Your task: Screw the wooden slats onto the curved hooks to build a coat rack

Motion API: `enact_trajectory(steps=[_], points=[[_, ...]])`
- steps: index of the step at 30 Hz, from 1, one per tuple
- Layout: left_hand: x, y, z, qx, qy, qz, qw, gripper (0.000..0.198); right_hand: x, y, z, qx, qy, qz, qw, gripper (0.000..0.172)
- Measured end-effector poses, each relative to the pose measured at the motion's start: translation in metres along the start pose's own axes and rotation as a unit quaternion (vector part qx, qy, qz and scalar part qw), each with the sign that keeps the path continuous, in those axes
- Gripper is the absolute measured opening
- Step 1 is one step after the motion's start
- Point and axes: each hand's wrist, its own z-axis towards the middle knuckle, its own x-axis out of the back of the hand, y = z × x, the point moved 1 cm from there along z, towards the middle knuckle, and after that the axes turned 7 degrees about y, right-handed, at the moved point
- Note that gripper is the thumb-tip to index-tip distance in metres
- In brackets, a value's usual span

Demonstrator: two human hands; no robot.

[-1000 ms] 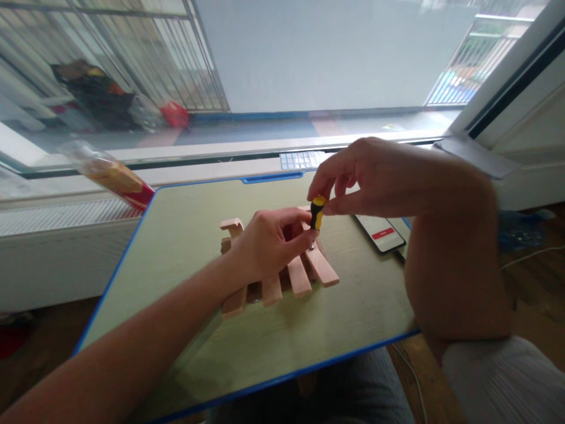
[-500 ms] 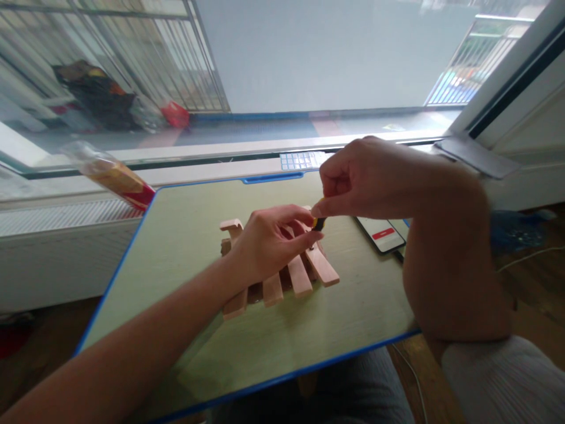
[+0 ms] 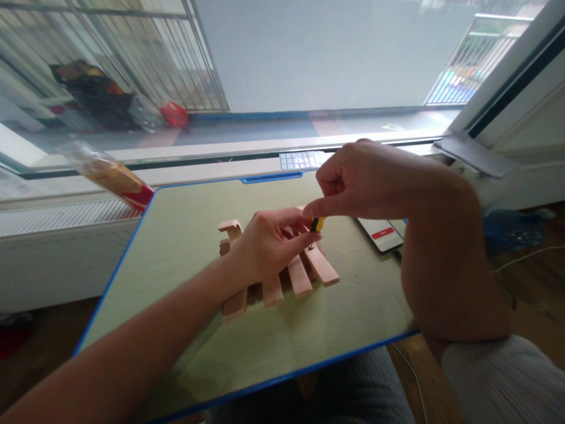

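A wooden slatted piece (image 3: 300, 275) lies on the folding table, its several pale slats pointing towards me and one curved end at the left. Over its right part stands a short yellow-and-black screwdriver (image 3: 316, 224), mostly covered by my fingers. My right hand (image 3: 342, 182) is closed, with thumb and fingertips pinching the top of the handle. Lower down, my left hand (image 3: 269, 244) reaches across the slats, thumb and fingers closed around the screwdriver's lower part. A small dark screw head (image 3: 311, 247) shows on the rightmost slat. The screwdriver's tip is hidden.
A phone (image 3: 380, 234) with a lit screen lies right of the wooden piece, partly under my right arm. The table (image 3: 189, 206) has a blue rim. Behind it are a window sill with a blue-white gridded sheet (image 3: 302, 160) and, at left, a plastic-wrapped package (image 3: 115, 179).
My right thumb and fingers have shifted slightly left on the screwdriver, and more of its yellow handle shows. My left hand and the wooden piece stay nearly in place.
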Motion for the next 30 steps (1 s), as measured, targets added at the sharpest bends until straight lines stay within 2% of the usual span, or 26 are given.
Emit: enact_trajectory(steps=[4,11,16,24,30], points=[[0.002,-0.002,0.000,-0.003,-0.016,0.019,1.000,0.019,0.001,0.004,-0.001,-0.012,0.000,0.016,1.000,0.047],[0.002,-0.004,0.001,-0.015,-0.049,0.016,0.999,0.015,0.010,0.008,-0.010,0.041,-0.028,0.137,0.989,0.031],[0.002,-0.001,0.002,-0.027,-0.058,0.019,0.998,0.016,0.011,0.003,-0.009,0.027,-0.045,0.116,0.992,0.019],[0.004,-0.001,0.003,-0.019,-0.070,0.026,0.997,0.021,0.005,0.006,-0.006,0.025,-0.015,0.077,0.997,0.014],[0.004,-0.004,0.002,-0.006,-0.046,0.024,0.999,0.023,0.005,0.005,-0.003,-0.012,-0.021,0.049,0.998,0.022]])
